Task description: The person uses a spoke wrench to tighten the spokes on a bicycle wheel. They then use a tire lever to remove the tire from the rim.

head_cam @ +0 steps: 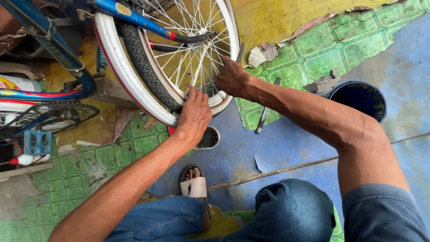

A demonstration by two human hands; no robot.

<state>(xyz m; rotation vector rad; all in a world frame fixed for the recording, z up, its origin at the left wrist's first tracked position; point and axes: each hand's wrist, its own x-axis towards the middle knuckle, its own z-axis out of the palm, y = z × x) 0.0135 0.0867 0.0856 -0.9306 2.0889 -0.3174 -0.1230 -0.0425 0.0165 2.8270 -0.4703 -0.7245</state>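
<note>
Nearest to us, below the bicycle wheel [179,58], our knees in blue jeans [286,210] frame the bottom edge, and our foot in a sandal [193,184] rests on the worn floor [286,143] just short of the wheel

Our left hand [193,117] lies on the lower edge of the wheel, palm down, fingers curled over the white rim [117,58] and the black tyre [143,67] where the tyre sits loose inside the rim; it grips the rim rather than lying flat. Our right hand [230,77] sits just right of the left, at the wheel's lower right side, closed with its fingers reaching in among the spokes [188,58]; we cannot tell whether it pinches a spoke or a small tool, since the fingertips are hidden

Just right of the wheel, a slim metal tool [266,110] lies on the floor, under our right forearm. Further right of the wheel stands a dark blue bucket [358,98]. A thin stick [277,170] runs across the floor below and to the right of the wheel

Left of the wheel, the blue bicycle frame [53,49] slants down to the chainring [62,114] and a blue pedal [37,142], with a small white bottle with a red tip [27,160] just below them. At the wheel's far side, the hub [204,33] meets the blue frame tube [134,18]
</note>
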